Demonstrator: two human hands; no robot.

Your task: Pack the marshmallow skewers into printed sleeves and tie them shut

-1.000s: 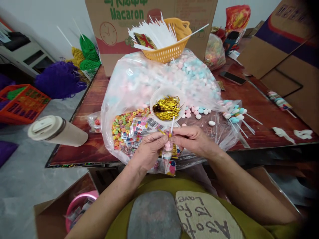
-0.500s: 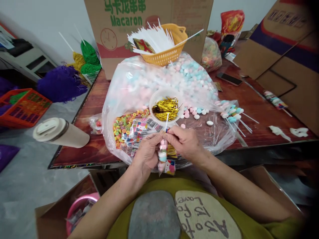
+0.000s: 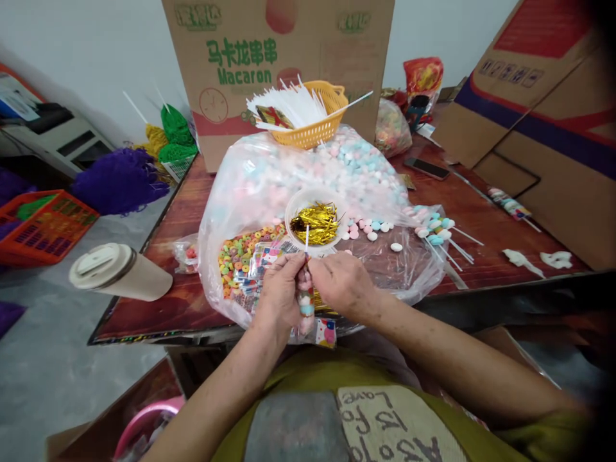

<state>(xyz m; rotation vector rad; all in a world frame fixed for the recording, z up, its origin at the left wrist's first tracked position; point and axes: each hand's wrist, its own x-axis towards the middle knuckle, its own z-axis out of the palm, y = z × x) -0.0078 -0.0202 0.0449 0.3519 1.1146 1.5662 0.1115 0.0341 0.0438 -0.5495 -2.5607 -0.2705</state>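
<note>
Both hands meet at the neck of a wrapped candy skewer (image 3: pixel 306 307), its pink, white and blue candies pointing down toward me and its white stick up. My left hand (image 3: pixel 279 292) is closed around the skewer's upper part. Fingers curled, my right hand (image 3: pixel 344 282) pinches at the wrapper's gathered neck; what exactly lies in that pinch is hidden. Just beyond them stands a clear bowl (image 3: pixel 294 200) of gold twist ties (image 3: pixel 320 223). Printed wrappers (image 3: pixel 264 253) lie beside my left hand, near ring-shaped candies (image 3: pixel 235 260).
A large plastic bag (image 3: pixel 216 205) of pastel candies covers the table's middle, with a yellow basket (image 3: pixel 332 99) of white sticks behind. Finished skewers (image 3: pixel 433 228) lie right, past them a phone (image 3: pixel 427 168). A lidded cup (image 3: pixel 139 276) stands left. Cardboard boxes (image 3: pixel 289 58) rise behind.
My right hand has turned over, its fingers curling more tightly at the skewer's neck. My left hand keeps its hold. The view has tilted up slightly.
</note>
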